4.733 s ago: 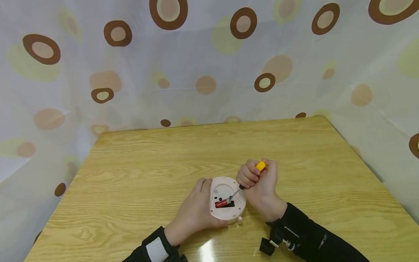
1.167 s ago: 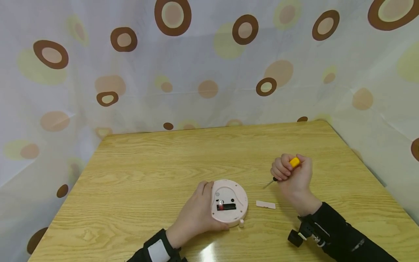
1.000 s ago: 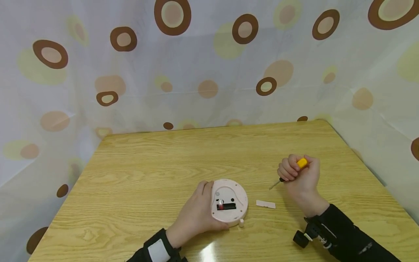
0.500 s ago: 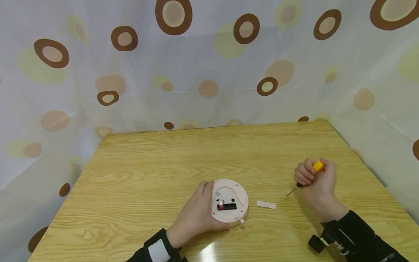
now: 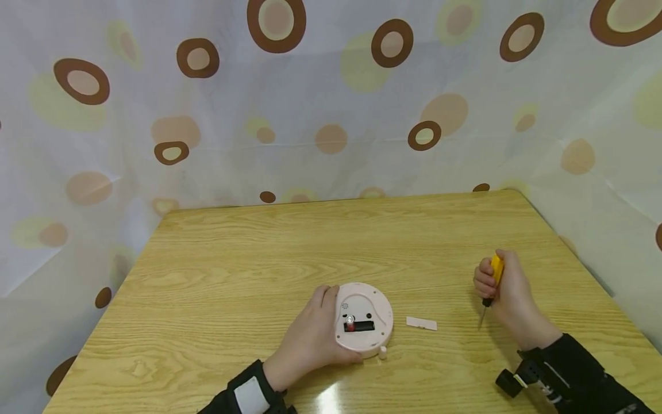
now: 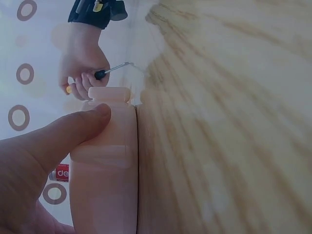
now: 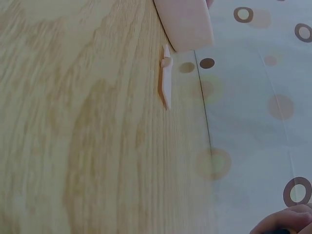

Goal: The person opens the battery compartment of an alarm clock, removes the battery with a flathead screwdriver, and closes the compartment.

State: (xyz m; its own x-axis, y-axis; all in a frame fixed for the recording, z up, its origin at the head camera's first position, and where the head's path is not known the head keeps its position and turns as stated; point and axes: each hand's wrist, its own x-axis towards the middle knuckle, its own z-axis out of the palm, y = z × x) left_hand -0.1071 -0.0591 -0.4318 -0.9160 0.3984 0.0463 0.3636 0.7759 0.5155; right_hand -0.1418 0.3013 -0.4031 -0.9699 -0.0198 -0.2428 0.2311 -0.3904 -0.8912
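Note:
My left hand grips a round pale pink device by its left side, thumb along the near edge. Its back faces up, with a black battery compartment. A red battery sticks up out of the compartment's left end, and shows side-on in the left wrist view. Off to the right, my right hand holds a screwdriver by its yellow handle, fingers wrapped round. The thin shaft slants down over the table. In the right wrist view only some fingers show at the lower corner.
A small pink battery cover lies on the wooden table, between the device and my right hand. A short round knob juts from the device's near right edge. A patterned curtain hangs behind the table.
The screwdriver's tip was at the slanted battery; now the battery stands up. My right hand has moved right with the screwdriver, which has turned steeper. My left hand keeps its hold.

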